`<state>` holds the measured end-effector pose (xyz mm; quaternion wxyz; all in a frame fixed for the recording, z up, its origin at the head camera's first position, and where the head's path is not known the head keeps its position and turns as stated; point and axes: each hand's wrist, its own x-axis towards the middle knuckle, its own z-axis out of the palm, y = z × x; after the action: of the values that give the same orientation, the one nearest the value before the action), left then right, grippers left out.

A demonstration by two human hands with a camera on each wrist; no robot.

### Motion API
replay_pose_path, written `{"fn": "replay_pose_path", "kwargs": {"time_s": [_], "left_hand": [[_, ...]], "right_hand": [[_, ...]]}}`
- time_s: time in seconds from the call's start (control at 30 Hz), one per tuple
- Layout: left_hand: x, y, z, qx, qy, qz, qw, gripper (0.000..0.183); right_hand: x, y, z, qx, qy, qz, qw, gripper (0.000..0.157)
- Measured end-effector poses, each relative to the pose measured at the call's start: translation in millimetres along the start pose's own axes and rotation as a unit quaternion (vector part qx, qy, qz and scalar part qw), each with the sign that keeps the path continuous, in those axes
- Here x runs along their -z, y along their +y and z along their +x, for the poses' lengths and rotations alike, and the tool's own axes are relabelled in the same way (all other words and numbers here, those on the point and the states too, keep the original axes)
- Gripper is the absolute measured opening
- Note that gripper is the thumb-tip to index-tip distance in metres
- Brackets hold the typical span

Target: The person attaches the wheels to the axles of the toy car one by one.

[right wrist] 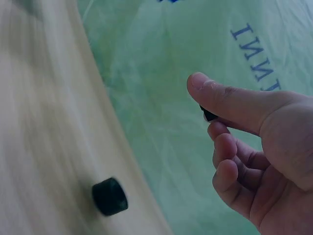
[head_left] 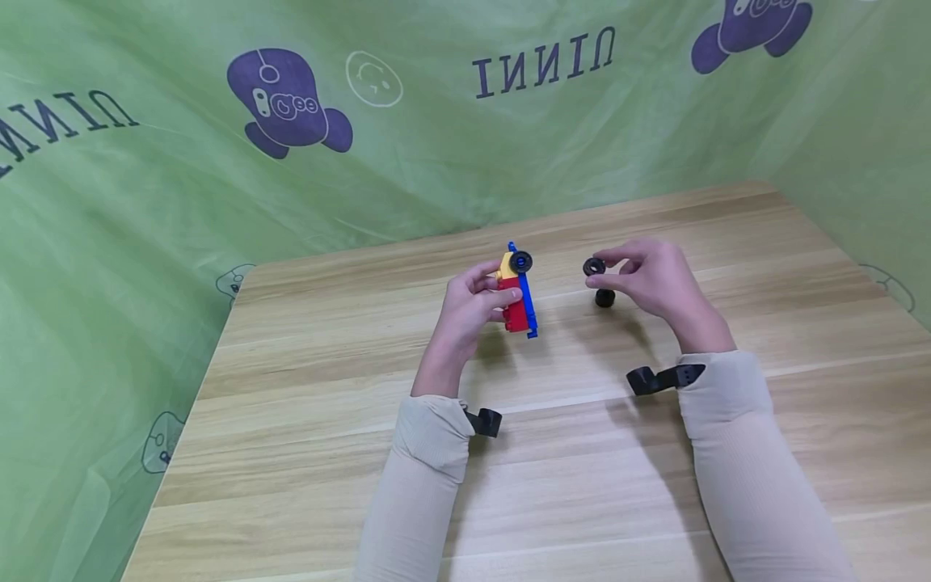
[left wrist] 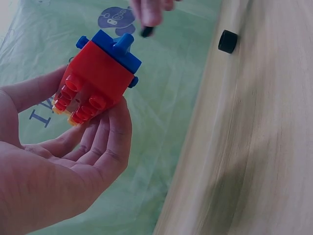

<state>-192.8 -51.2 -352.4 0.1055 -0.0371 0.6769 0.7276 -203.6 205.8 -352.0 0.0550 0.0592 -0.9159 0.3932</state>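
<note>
1. your left hand (head_left: 465,305) holds the block toy (head_left: 515,314) with its thumb and fingers, up above the worktop (head_left: 305,453).
2. the toy is red, yellow and blue. it is tipped so its blue bottom faces your right hand (head_left: 658,276).
3. one black wheel (head_left: 527,265) sits on the toy, at the yellow end. at the red end, little blue pegs (left wrist: 82,42) stick out on both sides.
4. your right hand pinches a loose wheel (head_left: 588,264) between thumb and finger. it is near the toy, but they do not touch.
5. a spare wheel (head_left: 604,299) lies on the worktop, close to your right hand.
6. behind the worktop hangs a green cloth (head_left: 429,170) with purple pictures and letters.
7. you wear pale sleeves (head_left: 742,461), and a black gadget (head_left: 489,423) sits at each wrist.
</note>
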Motion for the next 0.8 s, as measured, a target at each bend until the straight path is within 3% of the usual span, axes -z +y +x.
{"fn": "replay_pose_path", "kwargs": {"time_s": [0.17,0.43,0.63,0.8], "left_hand": [[-0.5,1.1,-0.9,0.006,0.013,-0.008,0.9999,0.056],[-0.1,0.8,-0.8,-0.005,0.037,-0.013,0.9992,0.058],[0.5,1.3,0.5,-0.004,0.045,-0.029,0.9986,0.056],[1.4,0.4,0.7,0.001,0.045,-0.04,0.9982,0.055]], "right_hand": [[1.7,-22.0,-6.8,0.047,0.02,0.02,0.998,0.037],[-4.6,-49.0,-18.5,0.14,0.016,0.033,0.989,0.034],[-19.4,-58.9,-20.5,0.2,-0.012,0.021,0.979,0.028],[-32.3,-61.5,-21.2,0.225,-0.019,0.015,0.974,0.029]]}}
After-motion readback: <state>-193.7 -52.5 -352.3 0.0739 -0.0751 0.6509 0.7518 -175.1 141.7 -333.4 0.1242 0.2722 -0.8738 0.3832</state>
